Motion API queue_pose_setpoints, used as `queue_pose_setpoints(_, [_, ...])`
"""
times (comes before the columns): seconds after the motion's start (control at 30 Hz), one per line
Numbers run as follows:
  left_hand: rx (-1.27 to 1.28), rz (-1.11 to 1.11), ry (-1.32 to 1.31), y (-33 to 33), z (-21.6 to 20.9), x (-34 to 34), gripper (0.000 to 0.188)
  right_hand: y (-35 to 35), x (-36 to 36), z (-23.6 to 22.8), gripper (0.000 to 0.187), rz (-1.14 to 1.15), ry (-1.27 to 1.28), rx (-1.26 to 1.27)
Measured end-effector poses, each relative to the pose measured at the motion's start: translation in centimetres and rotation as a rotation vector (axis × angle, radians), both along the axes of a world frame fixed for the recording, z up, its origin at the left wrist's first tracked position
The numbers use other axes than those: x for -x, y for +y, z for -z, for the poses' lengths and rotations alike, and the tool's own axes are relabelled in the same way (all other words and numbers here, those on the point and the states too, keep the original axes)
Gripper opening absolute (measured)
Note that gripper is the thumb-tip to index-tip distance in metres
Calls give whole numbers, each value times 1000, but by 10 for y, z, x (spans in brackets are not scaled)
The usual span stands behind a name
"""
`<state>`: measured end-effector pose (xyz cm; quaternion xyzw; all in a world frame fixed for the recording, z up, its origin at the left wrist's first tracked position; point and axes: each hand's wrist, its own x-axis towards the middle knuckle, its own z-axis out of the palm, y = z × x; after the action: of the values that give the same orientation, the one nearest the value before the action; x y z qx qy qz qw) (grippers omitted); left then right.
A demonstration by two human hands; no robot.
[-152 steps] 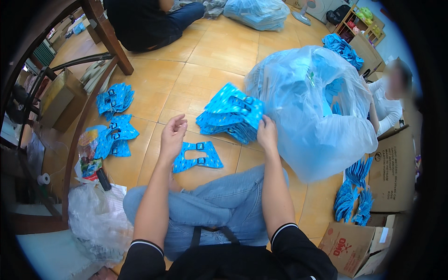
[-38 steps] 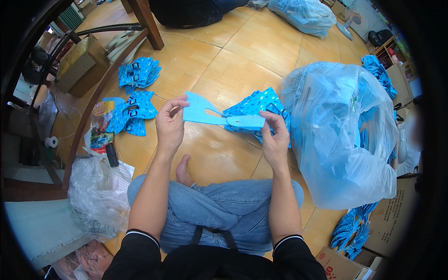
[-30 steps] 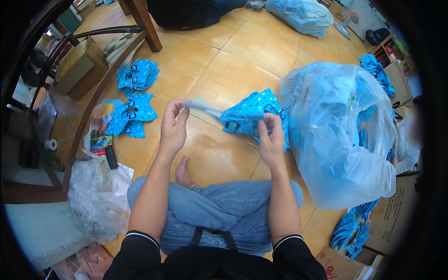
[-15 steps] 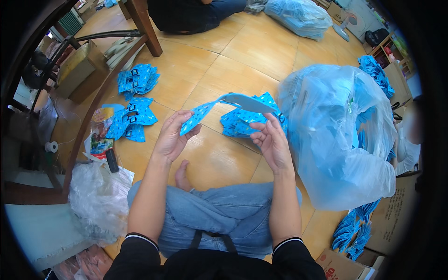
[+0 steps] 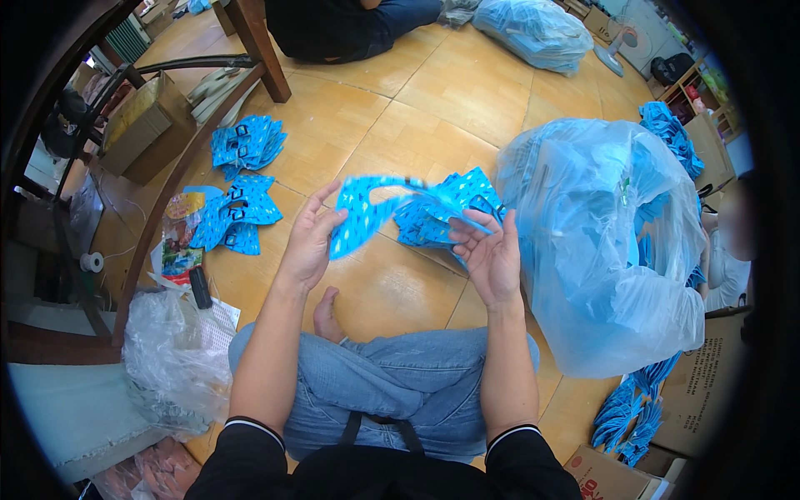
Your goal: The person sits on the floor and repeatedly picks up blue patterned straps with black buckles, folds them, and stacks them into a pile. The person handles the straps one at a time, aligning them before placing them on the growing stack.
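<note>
In front of my crossed legs I hold up a blue patterned fabric piece (image 5: 357, 215), curved around an opening and blurred by motion. My left hand (image 5: 308, 243) pinches its left end between thumb and fingers. At the other end, my right hand (image 5: 493, 265) has its fingers curled at the fabric, whose edge there is smeared. Just behind it on the floor lies a pile of similar blue patterned pieces (image 5: 421, 223), partly covered by the held one. Two more stacks, an upper stack (image 5: 258, 142) and a lower stack (image 5: 250, 208) with black buckles, lie to the left.
A large clear bag (image 5: 583, 275) of blue pieces stands at my right. Cartons (image 5: 700, 383) and a bundle of blue pieces (image 5: 621, 412) are at the lower right. Crumpled clear plastic (image 5: 171, 350) and a wooden frame (image 5: 260, 50) are left. Another person (image 5: 325, 29) sits ahead.
The held piece has turned over from showing its plain underside to its patterned face. Its left part has swung up and right, and my right hand has tilted with the thumb rising.
</note>
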<state>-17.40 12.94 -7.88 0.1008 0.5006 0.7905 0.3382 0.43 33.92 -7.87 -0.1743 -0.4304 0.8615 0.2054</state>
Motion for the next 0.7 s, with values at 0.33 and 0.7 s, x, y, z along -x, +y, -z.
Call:
queue_pose_setpoints(0.33, [225, 103, 329, 8, 3, -7, 18, -7, 0, 5, 35, 262, -322, -1184])
queue_pose_setpoints(0.7, [90, 329, 261, 12, -5, -20, 21, -35, 6, -5, 37, -45, -93, -1109])
